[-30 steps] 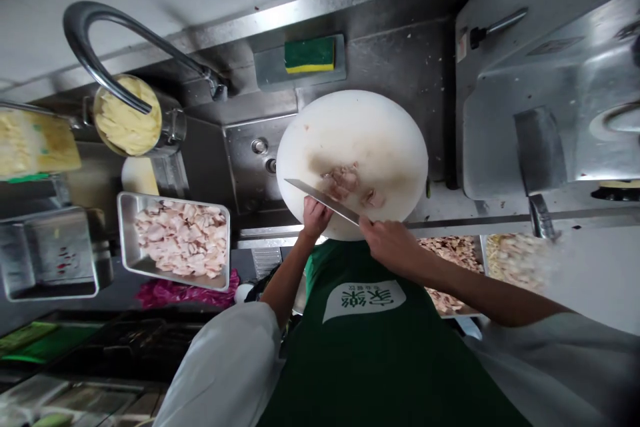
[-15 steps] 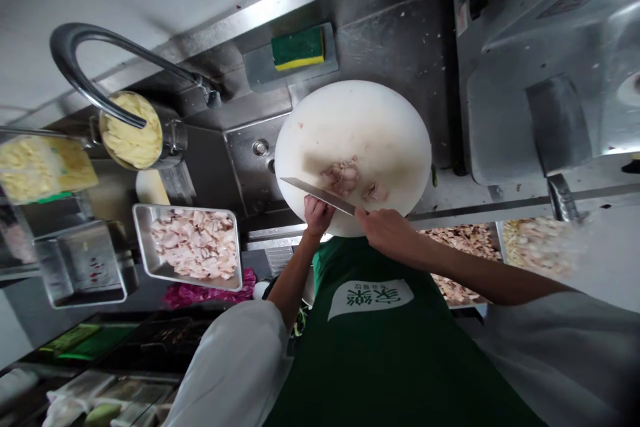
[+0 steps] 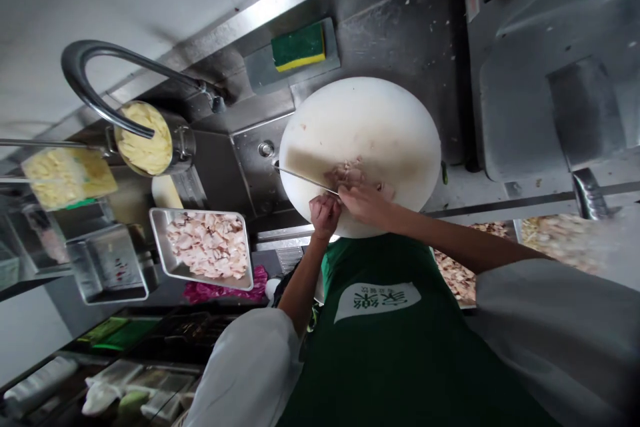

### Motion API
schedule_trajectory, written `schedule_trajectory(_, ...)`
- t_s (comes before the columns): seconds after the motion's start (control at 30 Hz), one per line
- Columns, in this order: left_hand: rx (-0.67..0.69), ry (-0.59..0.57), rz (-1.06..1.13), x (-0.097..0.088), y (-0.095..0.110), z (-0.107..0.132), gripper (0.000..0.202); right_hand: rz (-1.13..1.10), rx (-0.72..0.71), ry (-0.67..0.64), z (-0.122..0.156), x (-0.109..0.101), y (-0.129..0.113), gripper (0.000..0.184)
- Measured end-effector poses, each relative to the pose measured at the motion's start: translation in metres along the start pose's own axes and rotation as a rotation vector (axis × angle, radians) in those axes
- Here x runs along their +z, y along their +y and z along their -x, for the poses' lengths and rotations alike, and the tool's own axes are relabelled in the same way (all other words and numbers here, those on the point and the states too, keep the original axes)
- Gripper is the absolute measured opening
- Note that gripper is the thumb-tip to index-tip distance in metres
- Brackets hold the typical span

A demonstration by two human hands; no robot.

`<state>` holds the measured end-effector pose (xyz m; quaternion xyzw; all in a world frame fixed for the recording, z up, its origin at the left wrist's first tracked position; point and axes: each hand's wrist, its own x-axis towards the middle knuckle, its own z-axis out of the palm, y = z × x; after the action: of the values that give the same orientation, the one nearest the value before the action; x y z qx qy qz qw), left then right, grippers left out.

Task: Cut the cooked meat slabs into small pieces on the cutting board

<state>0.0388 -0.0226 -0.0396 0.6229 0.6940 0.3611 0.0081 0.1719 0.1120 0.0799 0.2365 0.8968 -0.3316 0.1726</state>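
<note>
A round white cutting board lies across the sink. My right hand is wrapped round the handle of a kitchen knife, whose blade points left over the near part of the board. Pale pieces of raw meat lie on the board just beyond the knife, partly hidden by my right hand. Beside the blade, on its near side, my left hand is closed with the fingers curled at the board's near edge. What those fingers press or hold is hidden.
Left of the board stands a metal tray full of cut meat. Behind it are a pot of pale yellow slices and a curved faucet. A green sponge lies beyond the board. A large metal machine stands at the right.
The knife has turned from its broad side showing to nearly edge-on, and my right hand has moved left and farther over the board, beside the meat. The whole view has shifted slightly.
</note>
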Motion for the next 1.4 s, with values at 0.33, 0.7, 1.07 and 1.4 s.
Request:
schedule_trajectory(0.33, -0.050, -0.045, -0.030, 0.006, -0.014, 0.018, 0.026, -0.055, 0.196, -0.236, 0.086, -0.009, -0.016, 0.028)
schedule_trajectory(0.7, -0.073, -0.070, 0.013, 0.005, -0.013, 0.017, 0.026, -0.020, 0.205, -0.268, 0.082, 0.008, -0.012, 0.029)
schedule_trajectory(1.07, 0.023, 0.071, -0.061, 0.002, -0.002, 0.006, 0.011, -0.010, 0.081, -0.173, 0.060, -0.011, -0.012, 0.029)
schedule_trajectory(1.4, -0.108, -0.042, -0.040, 0.006, -0.015, 0.021, 0.030, 0.019, 0.131, -0.253, 0.086, -0.011, -0.015, 0.024)
